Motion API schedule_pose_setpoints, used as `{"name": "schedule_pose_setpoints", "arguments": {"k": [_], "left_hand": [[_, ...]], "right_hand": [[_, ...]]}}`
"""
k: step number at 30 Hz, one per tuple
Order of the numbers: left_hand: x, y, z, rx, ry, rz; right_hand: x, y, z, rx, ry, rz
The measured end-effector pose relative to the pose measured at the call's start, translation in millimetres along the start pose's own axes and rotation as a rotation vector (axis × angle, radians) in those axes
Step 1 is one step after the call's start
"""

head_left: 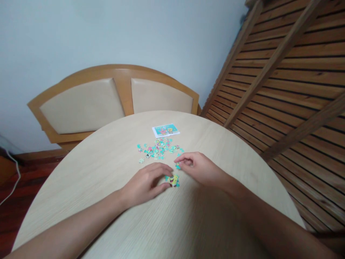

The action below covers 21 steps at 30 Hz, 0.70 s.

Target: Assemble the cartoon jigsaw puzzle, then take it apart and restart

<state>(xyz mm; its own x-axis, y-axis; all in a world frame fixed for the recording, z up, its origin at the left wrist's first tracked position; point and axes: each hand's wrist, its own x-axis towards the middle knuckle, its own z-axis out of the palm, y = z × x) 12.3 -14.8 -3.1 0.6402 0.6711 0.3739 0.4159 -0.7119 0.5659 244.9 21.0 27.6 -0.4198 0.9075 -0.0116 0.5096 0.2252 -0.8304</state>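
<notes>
On the round pale wooden table (113, 151), my left hand (145, 181) rests with its finger and thumb pinching a small joined cluster of puzzle pieces (174, 180). Just right of it, my right hand (198, 166) pinches a single teal puzzle piece (178, 166) in its fingertips, a little above the cluster. Beyond both hands a scatter of loose teal and pink puzzle pieces (157, 150) lies on the table. Farther back lies a small picture card (165, 130) with a cartoon image.
A wooden bench with two beige padded backs (113, 99) stands behind the table against a pale blue wall. A slatted wooden frame (285, 72) leans at the right. A white cable (12, 172) runs along the dark floor at the left.
</notes>
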Motion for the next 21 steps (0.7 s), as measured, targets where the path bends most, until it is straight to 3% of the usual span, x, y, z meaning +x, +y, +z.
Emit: {"name": "schedule_pose_setpoints", "arguments": {"k": [3, 5, 14, 21], "left_hand": [[-0.8, 1.2, -1.4, 0.128, -0.176, 0.153], [-0.9, 0.8, -2.1, 0.172, -0.218, 0.193], [-3.6, -10.5, -18.1, 0.250, -0.216, 0.192], [-5.0, -12.7, -21.1, 0.250, -0.237, 0.164]], "right_hand": [[2.1, 0.9, -11.5, 0.027, 0.042, 0.019], [3.6, 3.2, -16.1, 0.041, 0.069, 0.024], [7.3, 16.1, -5.3, 0.046, -0.007, 0.046], [10.7, 18.8, 7.6, -0.049, -0.054, -0.020]]}}
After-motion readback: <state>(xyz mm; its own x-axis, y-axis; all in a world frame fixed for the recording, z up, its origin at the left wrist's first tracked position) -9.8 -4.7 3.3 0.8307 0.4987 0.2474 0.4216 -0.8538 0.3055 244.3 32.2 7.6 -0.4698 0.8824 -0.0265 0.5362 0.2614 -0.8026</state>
